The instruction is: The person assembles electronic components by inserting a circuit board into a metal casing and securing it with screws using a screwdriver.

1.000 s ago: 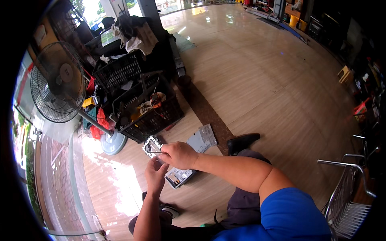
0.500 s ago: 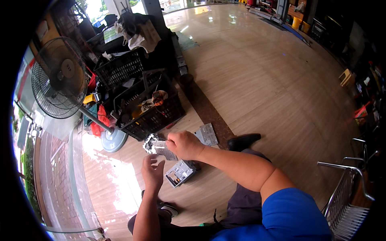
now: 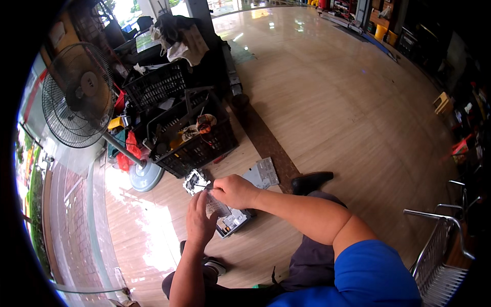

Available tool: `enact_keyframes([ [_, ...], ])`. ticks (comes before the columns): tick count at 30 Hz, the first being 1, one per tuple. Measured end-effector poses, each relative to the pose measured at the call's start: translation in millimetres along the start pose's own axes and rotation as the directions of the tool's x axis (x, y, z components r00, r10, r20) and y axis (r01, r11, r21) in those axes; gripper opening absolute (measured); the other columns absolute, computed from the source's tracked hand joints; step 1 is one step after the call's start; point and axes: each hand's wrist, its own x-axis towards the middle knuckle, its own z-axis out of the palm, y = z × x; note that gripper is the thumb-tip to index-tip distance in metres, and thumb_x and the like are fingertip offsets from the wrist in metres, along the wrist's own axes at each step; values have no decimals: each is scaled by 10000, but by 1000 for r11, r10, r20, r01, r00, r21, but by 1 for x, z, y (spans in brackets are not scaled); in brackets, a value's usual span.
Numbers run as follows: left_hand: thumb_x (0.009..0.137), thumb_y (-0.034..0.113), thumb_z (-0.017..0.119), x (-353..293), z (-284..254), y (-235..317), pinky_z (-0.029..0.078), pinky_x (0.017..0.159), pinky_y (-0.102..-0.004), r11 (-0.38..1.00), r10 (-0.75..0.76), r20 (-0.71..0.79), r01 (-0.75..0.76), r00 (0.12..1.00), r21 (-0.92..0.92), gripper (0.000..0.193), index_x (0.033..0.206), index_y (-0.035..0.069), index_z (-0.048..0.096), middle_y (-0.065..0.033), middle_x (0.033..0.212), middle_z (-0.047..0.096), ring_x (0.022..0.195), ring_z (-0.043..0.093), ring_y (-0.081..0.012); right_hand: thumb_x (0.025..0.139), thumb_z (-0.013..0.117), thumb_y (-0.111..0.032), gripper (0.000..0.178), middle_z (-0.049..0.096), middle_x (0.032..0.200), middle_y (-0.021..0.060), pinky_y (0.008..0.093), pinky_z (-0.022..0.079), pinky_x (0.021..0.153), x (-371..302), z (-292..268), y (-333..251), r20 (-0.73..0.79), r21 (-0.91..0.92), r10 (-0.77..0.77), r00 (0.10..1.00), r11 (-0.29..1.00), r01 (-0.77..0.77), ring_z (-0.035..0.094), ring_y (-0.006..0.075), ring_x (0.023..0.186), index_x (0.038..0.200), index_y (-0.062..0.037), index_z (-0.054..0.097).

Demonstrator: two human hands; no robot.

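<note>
holding one perforated plate (image 3: 218,207) in my left hand (image 3: 201,221); what my curled right hand (image 3: 236,191) grips i can't tell

We see matt metal in the perforated plate (image 3: 218,206) and flat panel (image 3: 263,173) below centre — against a smooth, glossy floor (image 3: 327,107) — with matt black plastic in the crate (image 3: 200,157) left of centre, shiny metal on the chair (image 3: 446,281) at lower right, and blue cloth in the sleeve (image 3: 376,271).

Bright blue short-sleeved top (image 3: 376,273) and dark, loose purplish-grey trousers (image 3: 313,258)
</note>
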Motion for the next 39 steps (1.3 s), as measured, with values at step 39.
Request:
enact_keyframes([
  [39,763,8,727,3,6,-9,494,928,-399,935,-262,81,274,962,-227,784,1451,63,355,-199,1334,504,1107,584,-314,878,564,-259,279,673,822,234,480,532,742,-2,-3,-1,-88,-133,-53,995,990,41,665,395,810,820,-1,654],
])
